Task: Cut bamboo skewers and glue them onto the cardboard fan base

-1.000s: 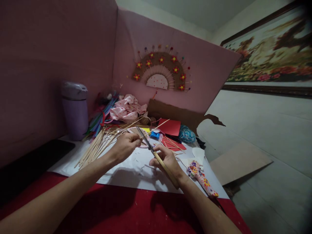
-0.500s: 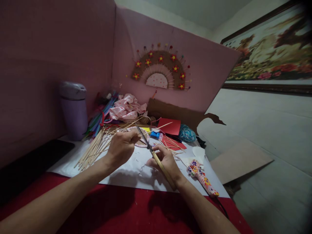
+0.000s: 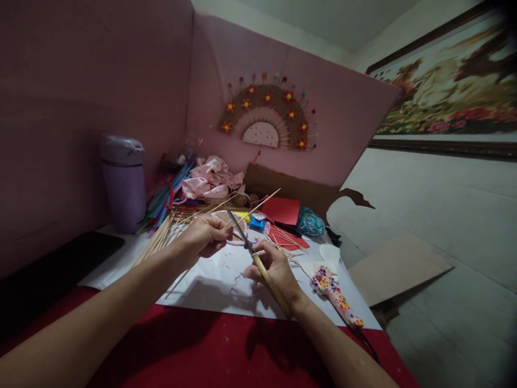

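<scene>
A thin wooden stick point(image 3: 264, 201) is held in the left hand point(image 3: 207, 236), with a wooden-handled cutting tool point(image 3: 265, 274) held in the right hand point(image 3: 277, 265).

The stick is pinched between the left thumb and fingers, and its free end is pointed up and away over the white sheet point(image 3: 202, 293) on the red-covered worktop point(image 3: 218, 350); the right fingers are wrapped round the tool's handle, and its metal end is crossed by the stick, though whether they touch cannot be told. Beyond the left hand, a round pink-rimmed piece point(image 3: 225, 219) is partly hidden; more sticks point(image 3: 155, 242) are heaped leftward, and red card point(image 3: 281, 210) is laid near blue yarn point(image 3: 310, 222).
</scene>
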Motion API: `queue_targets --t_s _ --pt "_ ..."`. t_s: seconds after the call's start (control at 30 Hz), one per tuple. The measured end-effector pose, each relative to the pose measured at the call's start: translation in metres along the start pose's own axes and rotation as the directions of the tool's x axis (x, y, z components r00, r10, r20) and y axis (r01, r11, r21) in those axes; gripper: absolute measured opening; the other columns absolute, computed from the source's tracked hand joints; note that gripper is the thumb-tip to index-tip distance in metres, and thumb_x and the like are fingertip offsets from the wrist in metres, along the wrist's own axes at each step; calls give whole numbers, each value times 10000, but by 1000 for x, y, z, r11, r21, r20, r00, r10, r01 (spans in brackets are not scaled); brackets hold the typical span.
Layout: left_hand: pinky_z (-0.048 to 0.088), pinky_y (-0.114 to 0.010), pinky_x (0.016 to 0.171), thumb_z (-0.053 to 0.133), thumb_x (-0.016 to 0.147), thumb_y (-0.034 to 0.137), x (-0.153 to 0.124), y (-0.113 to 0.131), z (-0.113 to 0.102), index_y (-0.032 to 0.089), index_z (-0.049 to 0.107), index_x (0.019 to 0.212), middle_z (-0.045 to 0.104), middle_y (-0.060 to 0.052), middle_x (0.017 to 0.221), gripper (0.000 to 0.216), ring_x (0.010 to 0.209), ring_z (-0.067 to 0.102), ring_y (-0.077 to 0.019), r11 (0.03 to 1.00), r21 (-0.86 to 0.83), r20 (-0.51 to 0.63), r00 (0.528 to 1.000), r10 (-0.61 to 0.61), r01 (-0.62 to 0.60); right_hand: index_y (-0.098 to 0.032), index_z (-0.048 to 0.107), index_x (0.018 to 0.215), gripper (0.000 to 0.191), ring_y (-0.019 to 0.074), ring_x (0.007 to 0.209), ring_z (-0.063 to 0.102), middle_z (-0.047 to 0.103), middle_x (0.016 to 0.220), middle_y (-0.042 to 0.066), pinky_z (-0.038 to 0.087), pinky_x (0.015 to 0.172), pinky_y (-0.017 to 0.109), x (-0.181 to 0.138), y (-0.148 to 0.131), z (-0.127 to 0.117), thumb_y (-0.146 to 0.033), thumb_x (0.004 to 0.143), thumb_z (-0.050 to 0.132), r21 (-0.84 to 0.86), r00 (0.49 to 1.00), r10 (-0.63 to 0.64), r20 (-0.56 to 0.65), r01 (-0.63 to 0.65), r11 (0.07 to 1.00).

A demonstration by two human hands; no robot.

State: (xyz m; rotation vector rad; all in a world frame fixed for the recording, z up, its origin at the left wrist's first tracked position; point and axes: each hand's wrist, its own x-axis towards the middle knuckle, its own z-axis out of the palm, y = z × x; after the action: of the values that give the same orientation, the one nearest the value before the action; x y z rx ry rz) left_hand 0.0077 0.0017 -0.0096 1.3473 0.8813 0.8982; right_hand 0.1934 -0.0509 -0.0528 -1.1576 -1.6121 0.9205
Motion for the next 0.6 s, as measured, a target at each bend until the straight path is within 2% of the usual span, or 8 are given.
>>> queue_targets --t_s 0.07,0.1,0.17,0.23,0.3,0.33,0.4,0.6 --pt "184 -199 357 608 700 327 -1 -3 6 148 540 562 482 17 425 236 336 298 -53 969 168 -109 974 201 -181 -206 495 812 419 79 455 368 448 509 -88 274 425 190 0 -1 0 -432 587 768 1 1000 9 -28 -9 1000" --pt "238 -205 388 586 727 323 -3 -5 9 148 558 578 521 4 464 231 376 362 -68 903 313 -161 921 354 -293 -204 494 809 415 78 457 369 450 508 -87 271 423 188 0 -2 0 -426 589 767 6 999 12 -40 -12 1000" --pt "314 -222 483 539 775 277 -6 -8 13 151 606 635 597 -21 568 200 498 481 -101 644 642 -174 740 650 -416 -202 493 807 408 78 464 369 451 509 -86 270 421 183 0 -2 1 -412 592 769 26 998 11 -57 -9 1000" --pt "313 -241 531 488 806 213 -10 -9 14 157 631 688 631 -36 630 194 577 531 -125 351 866 -77 599 797 -356 -202 494 805 401 75 469 366 446 510 -88 274 423 180 -1 -2 3 -397 593 773 50 998 3 -60 0 999" --pt "281 -259 520 444 821 176 -13 -9 13 155 635 712 629 -40 620 221 560 526 -133 171 949 14 580 814 -264 -203 497 815 400 76 474 375 451 516 -86 285 429 180 -2 -2 5 -390 597 775 66 999 -5 -51 8 998" --pt "266 -263 513 439 823 175 -14 -7 13 153 631 709 615 -36 596 225 538 511 -132 141 961 29 594 804 -238 -203 498 820 403 78 476 383 456 520 -84 289 431 182 -2 -2 6 -389 596 777 65 999 -10 -45 13 998" --pt "259 -256 510 447 816 185 -15 -4 11 153 614 681 578 -18 559 217 514 474 -119 201 947 3 635 773 -249 -202 499 824 414 82 477 393 461 524 -81 289 432 187 -2 -2 7 -395 590 782 46 999 -24 -40 26 999" --pt "226 -207 450 510 738 223 -12 8 6 155 390 457 368 41 451 313 452 317 -63 748 541 -141 835 532 -385 -206 487 824 435 80 461 365 431 509 -92 267 425 193 -2 1 7 -406 581 787 -5 997 -63 -35 63 998"
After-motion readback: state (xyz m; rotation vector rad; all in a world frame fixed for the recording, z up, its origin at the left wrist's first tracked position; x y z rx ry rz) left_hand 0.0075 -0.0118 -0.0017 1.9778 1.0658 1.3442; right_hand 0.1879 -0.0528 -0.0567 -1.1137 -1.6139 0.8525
